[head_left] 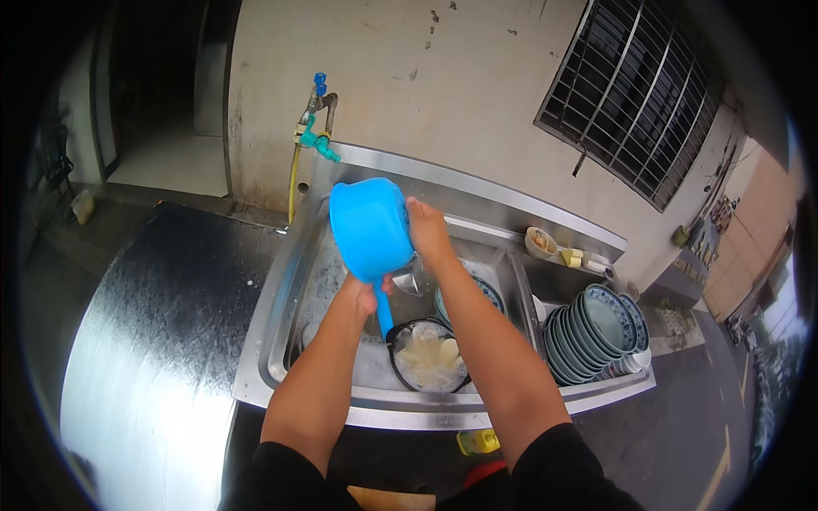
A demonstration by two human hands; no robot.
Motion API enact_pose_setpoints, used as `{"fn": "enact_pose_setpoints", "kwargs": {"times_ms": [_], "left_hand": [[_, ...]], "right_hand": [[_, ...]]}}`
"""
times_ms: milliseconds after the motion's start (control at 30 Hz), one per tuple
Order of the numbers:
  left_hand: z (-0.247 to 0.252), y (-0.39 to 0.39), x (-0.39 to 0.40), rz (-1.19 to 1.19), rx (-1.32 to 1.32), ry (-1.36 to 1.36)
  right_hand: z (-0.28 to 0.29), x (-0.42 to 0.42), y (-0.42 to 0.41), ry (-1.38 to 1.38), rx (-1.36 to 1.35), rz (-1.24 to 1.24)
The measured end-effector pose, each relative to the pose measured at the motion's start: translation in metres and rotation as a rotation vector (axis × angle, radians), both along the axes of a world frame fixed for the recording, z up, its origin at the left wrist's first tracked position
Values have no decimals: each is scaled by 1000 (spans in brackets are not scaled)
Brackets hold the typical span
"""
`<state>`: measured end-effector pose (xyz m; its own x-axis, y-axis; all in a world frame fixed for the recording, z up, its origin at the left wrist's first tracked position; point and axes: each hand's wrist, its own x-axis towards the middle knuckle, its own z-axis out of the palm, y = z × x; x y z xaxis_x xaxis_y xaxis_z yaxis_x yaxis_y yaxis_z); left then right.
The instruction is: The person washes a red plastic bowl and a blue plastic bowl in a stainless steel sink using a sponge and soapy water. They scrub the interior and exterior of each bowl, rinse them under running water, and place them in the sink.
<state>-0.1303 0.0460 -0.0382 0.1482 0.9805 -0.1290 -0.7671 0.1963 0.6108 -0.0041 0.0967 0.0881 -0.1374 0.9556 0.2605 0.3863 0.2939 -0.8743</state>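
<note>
A blue plastic water dipper (370, 227) is tilted on its side above the left basin (319, 358) of a stainless steel sink. My left hand (369, 294) grips it where the handle meets the bowl. The base of the dipper rests against my right hand (427, 231), whose fingers are partly hidden behind it. Below, a dark-rimmed pot or basin (427, 358) holds several pale pieces, perhaps spoons, in foamy water. Patterned plates or bowls (489, 295) sit in the same basin, partly covered by my right forearm.
Stacked patterned bowls (591, 332) fill the right basin. On the back ledge stand a small bowl (540, 243) and yellow sponges (572, 257). A green-handled tap (319, 140) is on the wall. A dark-topped table (172, 300) adjoins the left side; a yellow bottle (477, 442) is below the front edge.
</note>
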Motion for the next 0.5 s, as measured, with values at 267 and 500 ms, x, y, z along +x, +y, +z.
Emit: {"fn": "enact_pose_setpoints", "kwargs": {"times_ms": [267,500], "left_hand": [[6,7,-9,87,18,-164],[33,-22,3,100,20,-104]], "right_hand": [[-34,-30,-84,168,593,-39],[17,-28,-70,-170,1051,129]]}}
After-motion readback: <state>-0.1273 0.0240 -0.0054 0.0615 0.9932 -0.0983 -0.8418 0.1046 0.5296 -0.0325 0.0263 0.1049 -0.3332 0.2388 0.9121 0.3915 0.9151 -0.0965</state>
